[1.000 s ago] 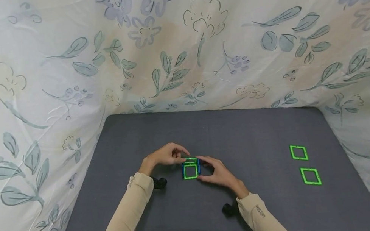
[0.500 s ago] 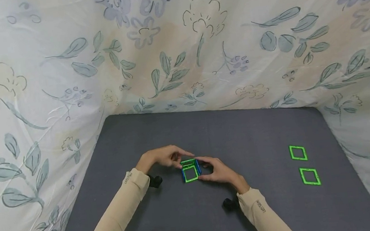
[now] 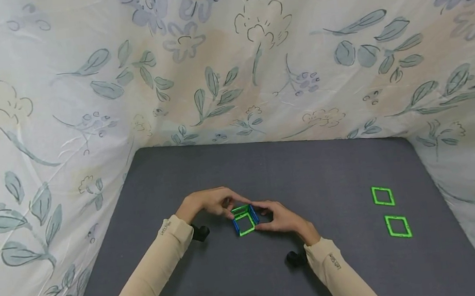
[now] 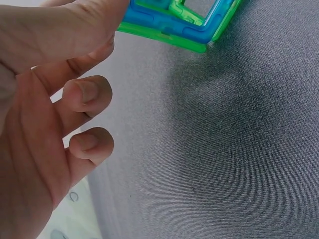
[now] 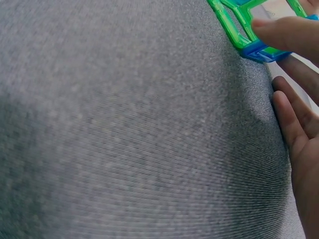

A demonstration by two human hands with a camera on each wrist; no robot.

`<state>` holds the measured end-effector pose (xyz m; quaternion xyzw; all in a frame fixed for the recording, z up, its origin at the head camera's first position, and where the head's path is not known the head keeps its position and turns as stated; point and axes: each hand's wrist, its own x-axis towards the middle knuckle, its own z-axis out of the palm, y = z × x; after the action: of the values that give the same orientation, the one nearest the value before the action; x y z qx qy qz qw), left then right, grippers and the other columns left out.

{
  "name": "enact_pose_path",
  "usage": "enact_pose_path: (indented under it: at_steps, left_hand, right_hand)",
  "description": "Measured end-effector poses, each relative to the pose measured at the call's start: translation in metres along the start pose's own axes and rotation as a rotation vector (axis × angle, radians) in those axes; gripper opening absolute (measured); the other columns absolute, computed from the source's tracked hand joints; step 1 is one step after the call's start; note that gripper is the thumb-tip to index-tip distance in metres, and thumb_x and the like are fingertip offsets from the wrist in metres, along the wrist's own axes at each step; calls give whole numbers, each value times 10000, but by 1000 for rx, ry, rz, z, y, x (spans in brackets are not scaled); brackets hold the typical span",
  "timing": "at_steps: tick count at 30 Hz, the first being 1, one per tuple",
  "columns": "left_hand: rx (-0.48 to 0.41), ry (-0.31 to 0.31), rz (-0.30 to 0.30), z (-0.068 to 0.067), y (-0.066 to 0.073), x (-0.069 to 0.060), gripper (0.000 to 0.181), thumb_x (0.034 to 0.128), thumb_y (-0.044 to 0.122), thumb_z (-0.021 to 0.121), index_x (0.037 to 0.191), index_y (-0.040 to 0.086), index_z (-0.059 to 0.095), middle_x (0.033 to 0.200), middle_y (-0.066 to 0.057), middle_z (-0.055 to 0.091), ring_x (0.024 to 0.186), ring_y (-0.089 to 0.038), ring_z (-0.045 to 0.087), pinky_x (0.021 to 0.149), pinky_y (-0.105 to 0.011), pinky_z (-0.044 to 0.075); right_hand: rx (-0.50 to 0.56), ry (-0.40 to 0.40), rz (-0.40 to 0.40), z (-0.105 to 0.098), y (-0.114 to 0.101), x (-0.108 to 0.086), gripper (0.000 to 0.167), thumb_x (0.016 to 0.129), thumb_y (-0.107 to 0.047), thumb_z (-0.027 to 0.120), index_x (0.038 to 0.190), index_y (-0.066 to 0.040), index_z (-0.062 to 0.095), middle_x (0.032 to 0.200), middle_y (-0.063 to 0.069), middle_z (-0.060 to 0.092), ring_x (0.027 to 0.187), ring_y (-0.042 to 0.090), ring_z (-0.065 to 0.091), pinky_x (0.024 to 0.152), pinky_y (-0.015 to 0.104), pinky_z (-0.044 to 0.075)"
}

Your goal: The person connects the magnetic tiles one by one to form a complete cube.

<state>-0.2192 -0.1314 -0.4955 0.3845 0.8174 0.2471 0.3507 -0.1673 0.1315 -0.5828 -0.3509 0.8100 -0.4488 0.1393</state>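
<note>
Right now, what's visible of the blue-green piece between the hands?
The blue-green piece is boxlike: open square frames, green and blue, apparently joined at edges, looking like glossy translucent plastic. It is slightly askew, on or just above the gray table, held between the left hand and right hand.

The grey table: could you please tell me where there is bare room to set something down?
On the table, bare: the stretch between the right hand and the two green squares, and the strip between the left hand and the floral cloth. Crowded: the middle, where both hands hold the green-and-blue frame.
</note>
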Motion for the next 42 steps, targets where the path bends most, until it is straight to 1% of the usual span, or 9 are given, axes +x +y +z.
enact_pose_path:
  at_steps: [6, 13, 15, 18, 22, 29, 35, 39, 42]
  left_hand:
    - [-11, -19, -10, 0, 2, -1, 601, 934, 61, 738, 1480, 242, 564, 659, 46, 516, 579, -83, 434, 596, -218, 357]
    - [-37, 7, -16, 1, -1, -2, 566, 924, 110, 764, 1452, 211, 584, 650, 42, 523, 575, -99, 454, 599, -223, 382]
    - [-38, 22, -3, 2, -3, -2, 535, 938, 147, 756, 1443, 194, 585, 670, 40, 535, 584, -102, 464, 600, -221, 393]
    - [-27, 51, 33, 4, -6, -3, 442, 996, 199, 686, 1426, 160, 592, 730, 42, 569, 601, -86, 482, 602, -217, 415]
    - [-6, 98, 78, 7, -8, -3, 357, 1042, 212, 605, 1389, 126, 610, 771, 33, 598, 600, -54, 493, 599, -216, 429]
    - [15, 125, 99, 10, -6, -3, 346, 1008, 128, 640, 1349, 78, 620, 723, 9, 596, 560, -32, 469, 576, -202, 412]
    - [24, 114, 86, 11, -6, -5, 395, 961, 109, 706, 1346, 78, 621, 691, 14, 579, 552, -85, 486, 564, -199, 404]
    - [19, 108, 65, 13, -7, -7, 438, 956, 127, 720, 1378, 83, 610, 693, 31, 576, 586, -162, 526, 573, -195, 402]
    - [8, 117, 58, 15, -8, -8, 459, 955, 137, 724, 1394, 84, 603, 704, 29, 582, 599, -166, 532, 579, -196, 403]
  right_hand:
    - [-9, -11, -11, 0, -2, 1, 649, 890, -114, 798, 1446, 74, 522, 1385, 255, 617, 1176, 365, 633, 979, 433, 552]
    - [3, -2, -11, 0, -1, 1, 623, 909, -131, 777, 1457, 35, 532, 1376, 213, 629, 1187, 342, 615, 993, 366, 548]
    - [-3, 7, -12, 1, -1, 1, 615, 908, -129, 776, 1458, 13, 541, 1369, 194, 639, 1178, 326, 622, 988, 360, 550]
    - [-24, 29, -39, 2, -3, 2, 599, 908, -128, 779, 1449, -1, 558, 1348, 183, 657, 1155, 312, 636, 967, 364, 556]
    - [-80, 82, -74, 6, -6, 4, 635, 888, -160, 809, 1453, -14, 557, 1310, 165, 678, 1104, 280, 655, 913, 355, 562]
    - [-148, 163, -25, 17, -8, 9, 774, 829, -233, 870, 1492, -43, 518, 1214, 119, 666, 1052, 228, 630, 864, 311, 544]
    - [-169, 182, -25, 22, -9, 9, 745, 817, -216, 877, 1461, -33, 549, 1217, 139, 670, 1038, 245, 618, 861, 331, 530]
    - [-173, 179, -12, 22, -9, 8, 729, 833, -214, 865, 1463, -34, 546, 1240, 142, 670, 1058, 255, 616, 871, 343, 529]
    - [-177, 181, 5, 22, -8, 7, 720, 849, -225, 852, 1471, -41, 540, 1249, 132, 668, 1077, 251, 609, 885, 348, 522]
